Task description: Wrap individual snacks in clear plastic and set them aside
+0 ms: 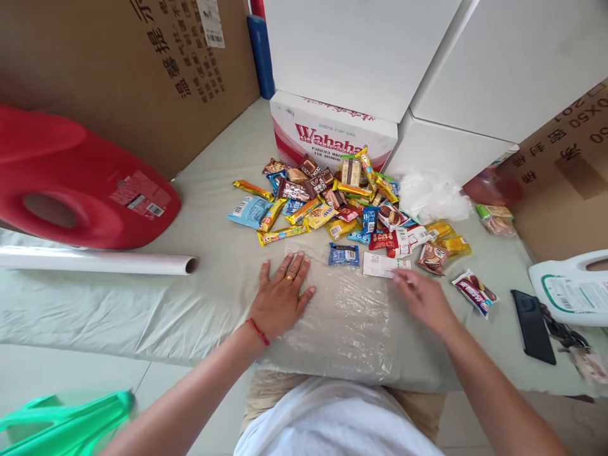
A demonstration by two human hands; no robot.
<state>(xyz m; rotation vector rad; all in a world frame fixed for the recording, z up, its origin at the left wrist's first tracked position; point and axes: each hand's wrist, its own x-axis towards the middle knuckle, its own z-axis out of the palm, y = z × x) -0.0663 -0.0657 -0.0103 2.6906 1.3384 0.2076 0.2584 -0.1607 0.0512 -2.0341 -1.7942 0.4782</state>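
Note:
My left hand [280,297] lies palm down with its fingers spread, pressing on the left side of a clear plastic bag [351,316] that is spread flat on the table. My right hand [422,297] is slightly blurred, its fingers bent together at the right edge of a white packet [382,264] and near the bag's upper right corner. What lies between those fingers is hidden. A blue wrapped snack [344,254] rests just beyond the bag. Behind it is a heap of wrapped snacks [320,215], with a red-and-white snack packet [474,292] lying apart to the right.
A Wahaha carton [332,136] stands behind the heap, beside crumpled clear plastic [432,196]. On the left are a red jug [95,183] and a white roll [95,261]. A black phone [532,326] and a white jug [570,291] are at the right.

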